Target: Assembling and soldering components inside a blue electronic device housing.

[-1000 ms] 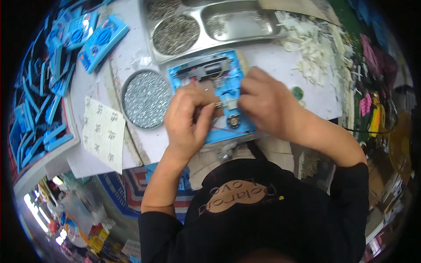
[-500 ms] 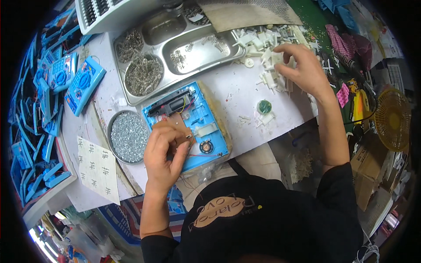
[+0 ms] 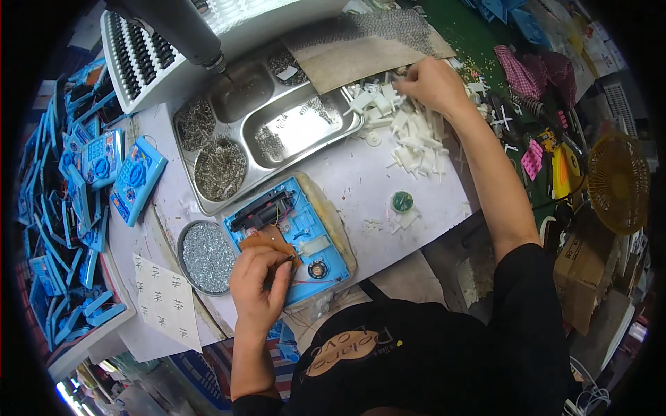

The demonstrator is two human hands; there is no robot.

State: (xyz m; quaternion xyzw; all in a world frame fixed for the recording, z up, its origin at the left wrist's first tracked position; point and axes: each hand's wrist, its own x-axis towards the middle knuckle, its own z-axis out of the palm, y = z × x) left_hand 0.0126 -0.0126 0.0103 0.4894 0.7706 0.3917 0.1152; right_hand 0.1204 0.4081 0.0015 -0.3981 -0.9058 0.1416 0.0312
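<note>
My left hand (image 3: pixel 258 284) is closed in a pinch at the near edge of a brown circuit board (image 3: pixel 267 239). What its fingertips hold is too small to make out. The board lies in an open blue plastic casing (image 3: pixel 322 225), with a black compartment, wires, a pale block and a small round speaker (image 3: pixel 318 270) in it. Farther right, my right hand (image 3: pixel 435 87) reaches over the heap of white plastic parts (image 3: pixel 416 142). Its fingers are bent and apart at the heap's far side, and I see nothing held in them.
A steel compartment tray (image 3: pixel 257 163) of springs and small metal parts stands behind the casing. An electric screwdriver (image 3: pixel 184 35) hangs above it. Left are a dish of screws (image 3: pixel 208 256), a marked paper sheet (image 3: pixel 166 305) and piled blue casings (image 3: pixel 139 180). A green round piece (image 3: pixel 402 202) lies right.
My right hand has moved farther away and left over the white parts. The left hand stays pinched at the board. The whole view has shifted, and the screwdriver shows more fully.
</note>
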